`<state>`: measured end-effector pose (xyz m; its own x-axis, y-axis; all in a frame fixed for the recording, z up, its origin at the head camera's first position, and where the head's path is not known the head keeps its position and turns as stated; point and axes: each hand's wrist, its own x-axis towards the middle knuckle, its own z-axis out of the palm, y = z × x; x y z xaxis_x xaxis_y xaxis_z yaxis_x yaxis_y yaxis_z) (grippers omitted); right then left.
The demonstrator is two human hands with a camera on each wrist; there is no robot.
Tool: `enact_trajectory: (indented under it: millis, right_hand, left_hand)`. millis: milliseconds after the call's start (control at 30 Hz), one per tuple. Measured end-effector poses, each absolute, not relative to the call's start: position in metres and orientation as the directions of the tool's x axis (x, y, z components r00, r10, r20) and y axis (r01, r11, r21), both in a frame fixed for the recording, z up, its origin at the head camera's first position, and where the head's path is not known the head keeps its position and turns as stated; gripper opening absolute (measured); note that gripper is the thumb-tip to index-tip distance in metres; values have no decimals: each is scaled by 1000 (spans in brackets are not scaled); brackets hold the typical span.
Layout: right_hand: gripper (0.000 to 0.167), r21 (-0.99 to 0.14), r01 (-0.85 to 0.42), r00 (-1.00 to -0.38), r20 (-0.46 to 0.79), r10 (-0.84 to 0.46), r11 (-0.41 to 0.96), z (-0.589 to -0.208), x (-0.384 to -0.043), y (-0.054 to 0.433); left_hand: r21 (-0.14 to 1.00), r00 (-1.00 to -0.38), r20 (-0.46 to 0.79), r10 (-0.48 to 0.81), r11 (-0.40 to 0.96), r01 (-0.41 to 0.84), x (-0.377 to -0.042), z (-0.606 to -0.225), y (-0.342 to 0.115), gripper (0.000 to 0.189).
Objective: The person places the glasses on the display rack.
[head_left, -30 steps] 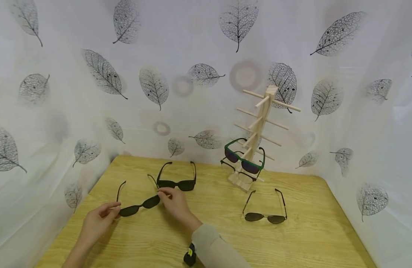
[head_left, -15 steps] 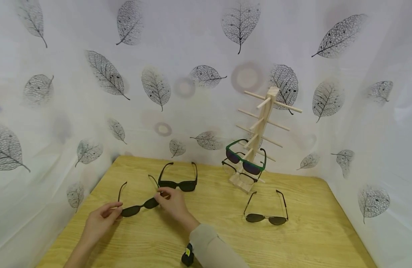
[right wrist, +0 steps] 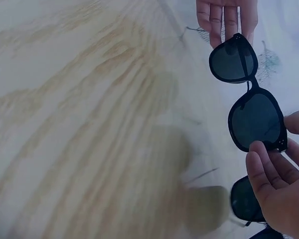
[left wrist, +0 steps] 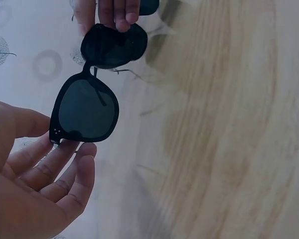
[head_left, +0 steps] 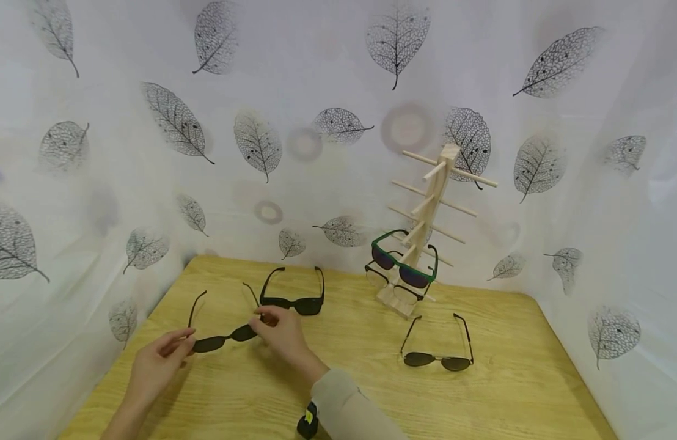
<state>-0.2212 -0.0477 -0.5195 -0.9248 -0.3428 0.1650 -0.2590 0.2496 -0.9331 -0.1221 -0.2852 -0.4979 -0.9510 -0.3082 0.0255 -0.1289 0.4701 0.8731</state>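
Both hands hold one pair of black sunglasses [head_left: 209, 344] by its outer frame corners, over the left part of the table. My left hand [head_left: 159, 365] pinches the left corner between thumb and fingers; in the left wrist view, a dark lens [left wrist: 88, 107] shows beside the thumb. My right hand [head_left: 283, 335] pinches the opposite corner, its fingertips over the lens edge in the right wrist view. The temples are unfolded and point away toward the back. Just behind the right hand, a second pair of black sunglasses [head_left: 292, 304] lies on the table with its temples open.
A wooden glasses rack [head_left: 436, 189] with several pegs stands at the back right. It bears green-framed sunglasses [head_left: 412, 276] above clear-lens eyeglasses [head_left: 407, 295]. Aviator sunglasses [head_left: 437, 360] lie on the wooden table [head_left: 509, 391] in front of it. A leaf-print curtain [head_left: 338, 177] surrounds the table.
The held sunglasses have risen slightly and shifted a little left, with both hands still gripping the corners. The right fingers have come further over the lens. The view has shifted slightly.
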Motion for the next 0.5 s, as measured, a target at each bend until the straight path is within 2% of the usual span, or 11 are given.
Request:
enact_trajectory:
  millis: [233, 500]
  right_hand:
    - [30, -948, -241, -924, 159, -346, 207, -502, -216, -39]
    - [35, -951, -247, -934, 182, -307, 189, -488, -217, -24]
  left_hand:
    - [873, -948, 35, -318, 471, -125, -123, -484, -280, 44]
    - [851, -953, 157, -259, 525, -3, -136, -469, -270, 40]
